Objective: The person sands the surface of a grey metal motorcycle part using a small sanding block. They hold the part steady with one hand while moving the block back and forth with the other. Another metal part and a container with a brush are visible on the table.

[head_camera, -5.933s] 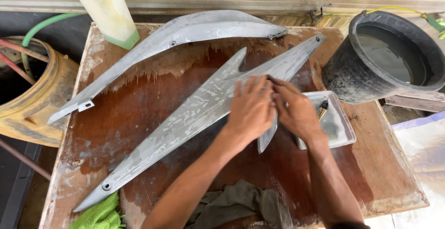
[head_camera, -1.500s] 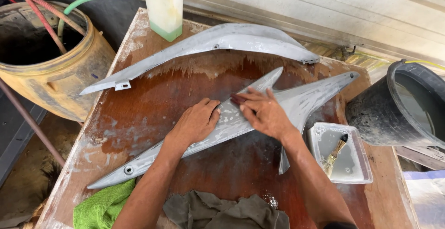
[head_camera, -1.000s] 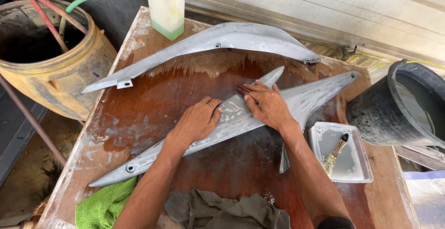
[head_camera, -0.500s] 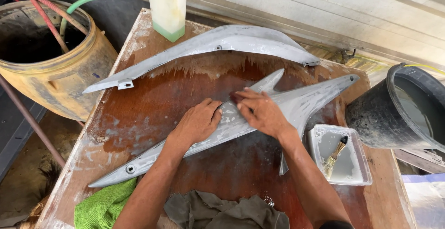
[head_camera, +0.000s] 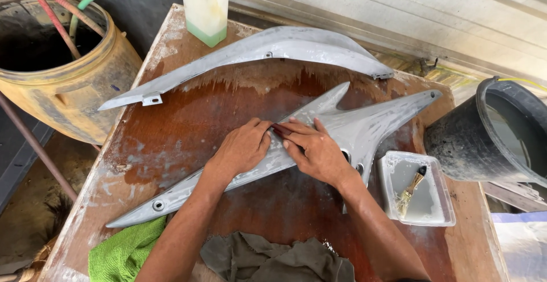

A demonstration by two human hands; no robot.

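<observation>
Two long panels (head_camera: 364, 125) across the worktop (head_camera: 188, 122), tray (head_camera: 441, 208) right, bucket (head_camera: 490, 134) beyond, drum (head_camera: 68, 88) left, cloths (head_camera: 125, 253) at the near edge

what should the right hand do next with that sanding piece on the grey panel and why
Probably slide the right hand and its dark red sanding piece along the near grey panel toward the pointed far end. The left hand lies flat on the panel just beside it, steadying it, and the wet streaked surface beyond the fingers looks unevenly rubbed.

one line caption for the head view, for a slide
Both hands, left hand and right hand, press on a grey panel on a wet wooden table.
</observation>
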